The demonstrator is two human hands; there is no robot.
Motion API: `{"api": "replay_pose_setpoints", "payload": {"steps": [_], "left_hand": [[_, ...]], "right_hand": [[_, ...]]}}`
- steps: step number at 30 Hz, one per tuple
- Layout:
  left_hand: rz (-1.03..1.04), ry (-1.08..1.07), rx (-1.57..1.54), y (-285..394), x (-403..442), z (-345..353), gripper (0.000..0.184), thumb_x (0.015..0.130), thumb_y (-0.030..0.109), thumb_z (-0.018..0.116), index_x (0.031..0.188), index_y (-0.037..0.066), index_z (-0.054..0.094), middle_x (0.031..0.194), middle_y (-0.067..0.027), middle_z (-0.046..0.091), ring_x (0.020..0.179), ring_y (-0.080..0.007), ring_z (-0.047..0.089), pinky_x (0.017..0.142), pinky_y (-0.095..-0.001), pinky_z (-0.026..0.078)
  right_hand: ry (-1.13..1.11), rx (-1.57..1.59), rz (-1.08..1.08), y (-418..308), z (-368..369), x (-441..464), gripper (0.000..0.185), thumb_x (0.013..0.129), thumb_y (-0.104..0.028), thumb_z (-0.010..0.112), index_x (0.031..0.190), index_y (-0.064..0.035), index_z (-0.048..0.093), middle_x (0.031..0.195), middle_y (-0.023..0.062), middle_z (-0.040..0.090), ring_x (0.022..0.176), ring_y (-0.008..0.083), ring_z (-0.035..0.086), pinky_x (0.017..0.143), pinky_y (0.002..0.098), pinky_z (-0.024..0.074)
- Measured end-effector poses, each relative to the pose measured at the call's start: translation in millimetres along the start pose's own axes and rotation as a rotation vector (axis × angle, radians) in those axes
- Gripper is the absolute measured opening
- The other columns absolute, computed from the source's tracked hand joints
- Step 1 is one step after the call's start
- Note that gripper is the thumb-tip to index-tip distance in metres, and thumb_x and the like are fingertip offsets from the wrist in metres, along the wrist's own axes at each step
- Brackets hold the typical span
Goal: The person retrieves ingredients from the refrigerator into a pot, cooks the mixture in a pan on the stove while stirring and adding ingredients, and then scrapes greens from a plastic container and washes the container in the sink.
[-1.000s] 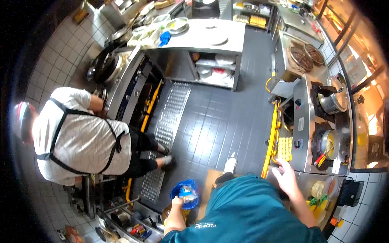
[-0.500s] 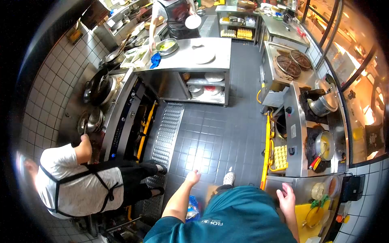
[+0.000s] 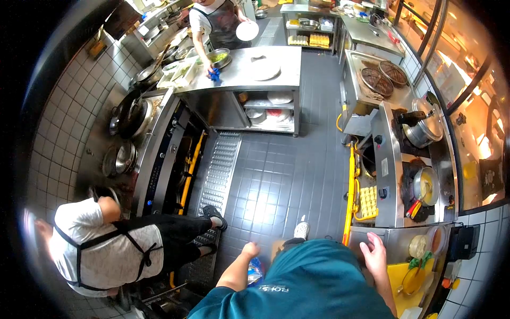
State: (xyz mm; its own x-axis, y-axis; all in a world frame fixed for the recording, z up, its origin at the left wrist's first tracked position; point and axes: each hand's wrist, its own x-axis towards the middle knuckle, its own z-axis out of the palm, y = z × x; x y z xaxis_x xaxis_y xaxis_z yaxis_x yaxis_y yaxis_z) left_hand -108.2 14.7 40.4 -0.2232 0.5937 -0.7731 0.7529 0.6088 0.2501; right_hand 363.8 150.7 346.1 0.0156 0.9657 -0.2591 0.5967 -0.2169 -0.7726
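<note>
My left hand [image 3: 251,249] hangs over the floor with its fingers curled in, and nothing shows in it. Just below it a blue-and-clear plastic bag [image 3: 255,270] lies partly behind my body. My right hand [image 3: 376,252] is open, fingers a little apart, holding nothing. It hovers at the left edge of the steel side counter [image 3: 390,242]. On that counter are a yellow cutting board [image 3: 396,274], a round strainer-like item [image 3: 413,282], some green leaves [image 3: 422,260] and a tub of pale food [image 3: 418,246].
A co-worker [image 3: 111,247] in a white shirt stands left at the stove [image 3: 159,154]. Another person [image 3: 218,26] holds a white plate [image 3: 247,31] behind the steel worktable [image 3: 244,69]. To my right are burners with a pan [image 3: 426,186], a pot [image 3: 425,133] and a yellow pipe [image 3: 349,202].
My left hand has curled further and dropped slightly; my right stays raised. The far person's hand now grips the blue cloth, shifted right. The left co-worker's arm has lowered, bringing a pan nearer.
</note>
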Motion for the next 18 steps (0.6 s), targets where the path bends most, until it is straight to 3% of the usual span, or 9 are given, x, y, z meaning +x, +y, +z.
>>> {"api": "replay_pose_setpoints", "payload": {"steps": [10,13,18], "left_hand": [[-0.177,0.050,-0.108,-44,-22,15,0.049,0.084,0.032,0.060,0.122,0.003,0.068,0.125,-0.0225,0.066,0.120,-0.0351,0.062,0.105,-0.0423,0.047],[-0.141,0.070,-0.102,-45,-15,20,0.049,0.083,0.032,0.060,0.122,0.003,0.069,0.124,-0.0227,0.066,0.120,-0.0351,0.062,0.105,-0.0424,0.047],[-0.108,0.098,-0.091,-17,-20,5,0.055,0.084,0.033,0.060,0.131,0.003,0.062,0.128,-0.0249,0.063,0.122,-0.0363,0.060,0.106,-0.0424,0.046]], "right_hand": [[-0.081,0.002,-0.062,-15,4,17,0.047,0.087,-0.018,0.075,0.127,0.0015,0.060,0.140,0.0183,0.055,0.125,0.0319,0.057,0.101,0.0410,0.0508],[-0.100,-0.071,-0.098,-17,3,19,0.049,0.089,-0.013,0.072,0.133,0.0018,0.057,0.139,0.0156,0.056,0.125,0.0278,0.058,0.103,0.0388,0.0503],[-0.072,-0.008,-0.091,-11,3,24,0.047,0.088,-0.020,0.074,0.127,0.0022,0.060,0.140,0.0184,0.055,0.125,0.0307,0.058,0.102,0.0402,0.0509]]}}
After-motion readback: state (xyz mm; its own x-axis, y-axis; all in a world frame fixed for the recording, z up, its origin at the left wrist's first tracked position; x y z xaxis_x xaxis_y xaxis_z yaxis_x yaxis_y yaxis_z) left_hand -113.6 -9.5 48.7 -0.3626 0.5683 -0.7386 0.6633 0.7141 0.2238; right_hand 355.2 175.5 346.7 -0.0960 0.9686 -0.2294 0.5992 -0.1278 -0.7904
